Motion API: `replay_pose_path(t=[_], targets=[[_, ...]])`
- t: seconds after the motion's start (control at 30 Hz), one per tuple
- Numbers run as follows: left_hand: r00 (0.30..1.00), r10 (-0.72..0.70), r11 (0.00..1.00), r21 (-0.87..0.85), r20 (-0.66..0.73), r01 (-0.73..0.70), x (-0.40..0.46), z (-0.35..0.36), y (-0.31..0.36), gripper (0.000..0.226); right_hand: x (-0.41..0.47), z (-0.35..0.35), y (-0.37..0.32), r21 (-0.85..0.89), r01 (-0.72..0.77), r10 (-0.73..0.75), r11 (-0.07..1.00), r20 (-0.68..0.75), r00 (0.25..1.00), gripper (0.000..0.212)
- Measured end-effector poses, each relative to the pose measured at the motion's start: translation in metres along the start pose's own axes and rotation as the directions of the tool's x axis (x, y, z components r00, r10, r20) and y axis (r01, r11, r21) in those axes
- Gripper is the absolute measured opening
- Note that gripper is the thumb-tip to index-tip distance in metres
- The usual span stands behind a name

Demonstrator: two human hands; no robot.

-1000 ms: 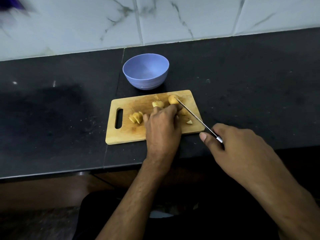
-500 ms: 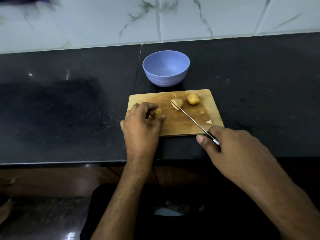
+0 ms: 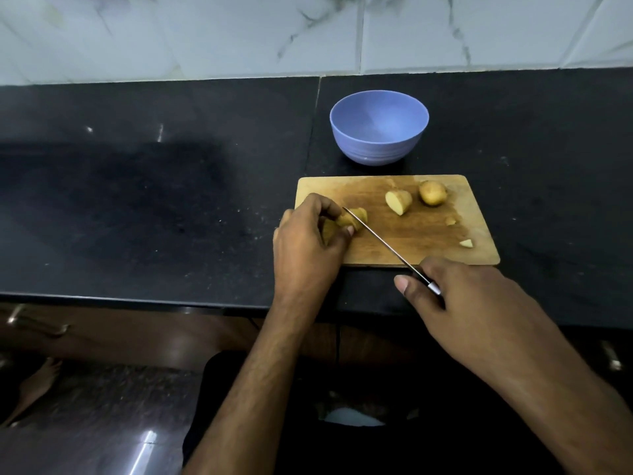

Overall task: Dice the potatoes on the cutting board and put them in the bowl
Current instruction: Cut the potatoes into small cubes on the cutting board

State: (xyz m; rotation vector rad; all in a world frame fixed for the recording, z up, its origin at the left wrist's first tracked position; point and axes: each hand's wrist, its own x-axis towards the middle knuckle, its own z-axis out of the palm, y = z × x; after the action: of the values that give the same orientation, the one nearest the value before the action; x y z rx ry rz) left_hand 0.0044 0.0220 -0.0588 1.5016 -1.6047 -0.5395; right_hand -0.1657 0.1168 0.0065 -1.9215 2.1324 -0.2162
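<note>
Knife (image 3: 380, 240) now @ potato pcs (image 3: 349, 221); bowl (image 3: 379, 126) bare

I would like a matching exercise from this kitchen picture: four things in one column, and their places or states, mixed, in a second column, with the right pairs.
Things:
1. bowl
2. whole potato
3. knife
4. cut potato pieces

Places or states:
a. gripped by the right hand
b. held down by the left hand
c. empty, on the counter behind the cutting board
d. uncut, near the board's far right corner

Pairs: 1-c, 2-d, 3-a, 4-b
</note>
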Motion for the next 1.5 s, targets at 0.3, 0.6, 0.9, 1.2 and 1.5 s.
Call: replay_pose_path(t=[0.3, 0.6, 0.9, 1.2, 1.5], targets=[[0.993, 0.088, 0.996, 0.030, -0.084, -0.085, -0.019, -0.007, -0.003, 0.014, -0.004, 0.003, 0.000, -0.008, -0.013, 0.013, 1.000, 0.029, 0.999, 0.044], [1.000, -0.024, 0.988, -0.150, 0.002, 0.024, -0.014, -0.012, -0.007, 0.009, -0.003, 0.008, 0.004, 0.032, 0.019, -0.020, 0.999, 0.013, 1.000, 0.044], [0.997, 0.000, 0.972, -0.236, 0.075, 0.018, -0.014, -0.019, -0.007, 0.010, -0.002, 0.011, 0.009, 0.036, 0.019, -0.020, 0.999, 0.021, 1.000, 0.043], [0.991, 0.131, 0.978, 0.161, 0.005, -0.130, -0.016, -0.006, -0.004, 0.022, 0.011, 0.027, 0.016, -0.009, 0.146, -0.147, 0.989, -0.094, 0.985, 0.033], [0.996, 0.090, 0.992, 0.089, 0.019, -0.091, -0.016, -0.006, 0.000, 0.022, 0.009, 0.033, 0.019, -0.060, 0.228, -0.235, 0.972, -0.168, 0.957, 0.026]])
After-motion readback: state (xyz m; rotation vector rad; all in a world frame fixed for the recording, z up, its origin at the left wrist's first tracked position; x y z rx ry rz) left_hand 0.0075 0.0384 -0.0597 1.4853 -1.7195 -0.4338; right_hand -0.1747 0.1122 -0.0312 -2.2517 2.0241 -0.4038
